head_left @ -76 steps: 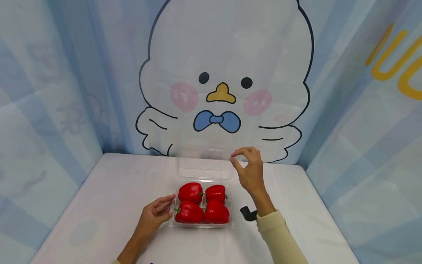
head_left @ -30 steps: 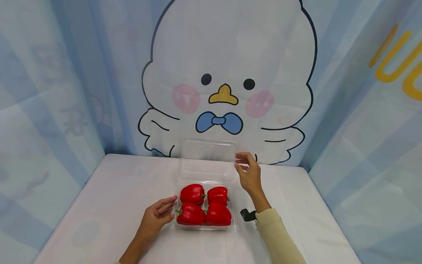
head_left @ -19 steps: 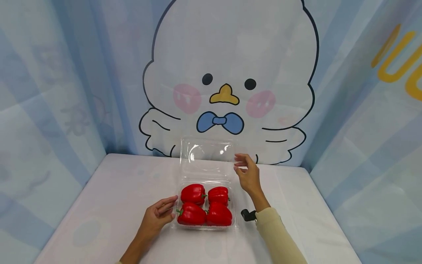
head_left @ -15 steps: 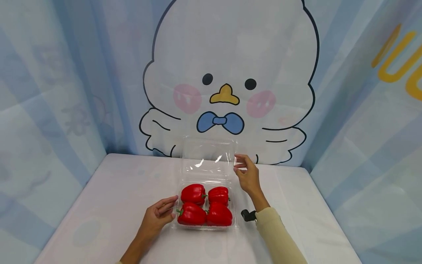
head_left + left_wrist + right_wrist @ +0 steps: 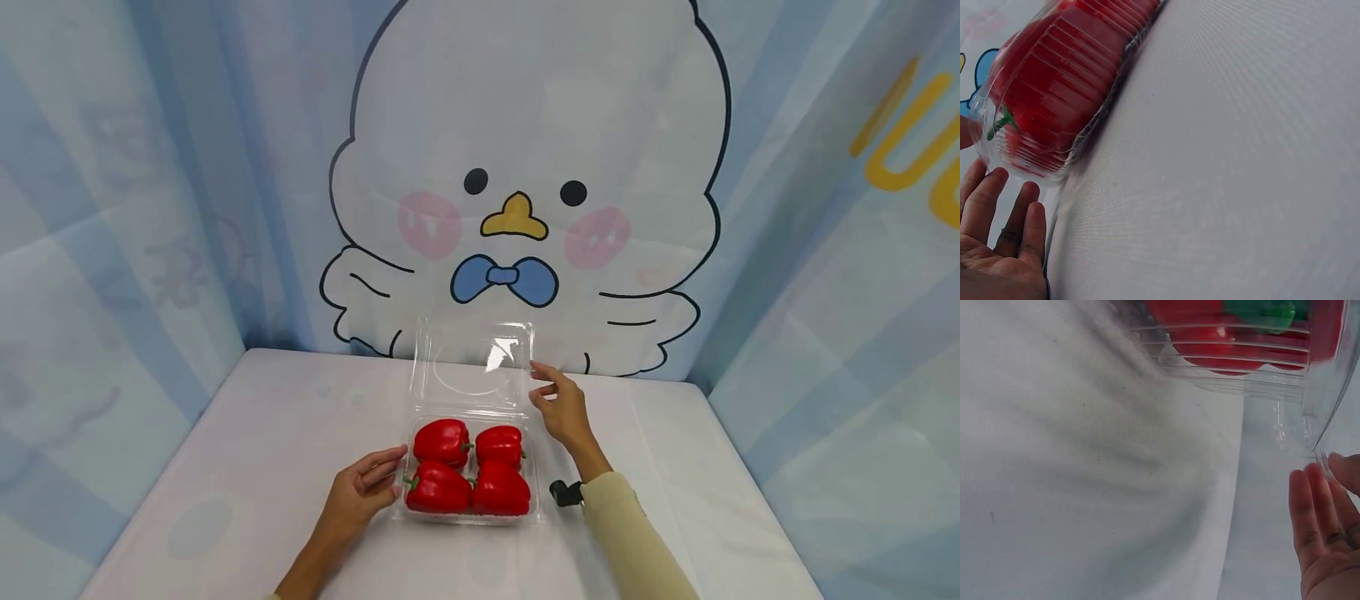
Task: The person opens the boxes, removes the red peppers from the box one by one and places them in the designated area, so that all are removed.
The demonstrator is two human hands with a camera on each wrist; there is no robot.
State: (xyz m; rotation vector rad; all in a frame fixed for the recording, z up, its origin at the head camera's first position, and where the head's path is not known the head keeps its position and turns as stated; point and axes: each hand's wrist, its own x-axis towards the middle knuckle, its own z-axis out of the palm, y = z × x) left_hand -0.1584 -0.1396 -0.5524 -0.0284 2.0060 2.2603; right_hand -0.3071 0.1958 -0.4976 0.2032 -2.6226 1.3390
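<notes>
Currently, left hand (image 5: 360,490), fingers loosely extended, touches the clear tray (image 5: 471,519) at nine o'clock, red peppers (image 5: 441,487) inside, raised lid (image 5: 472,371) at its twelve; right hand (image 5: 564,410) pinches the lid's edge at three o'clock, where light, even pressure should probably avoid flexing it.

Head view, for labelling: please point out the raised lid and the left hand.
Raised lid (image 5: 471,371), head view, middle of its clear panel.
Left hand (image 5: 359,489), head view, middle of the hand.
</notes>
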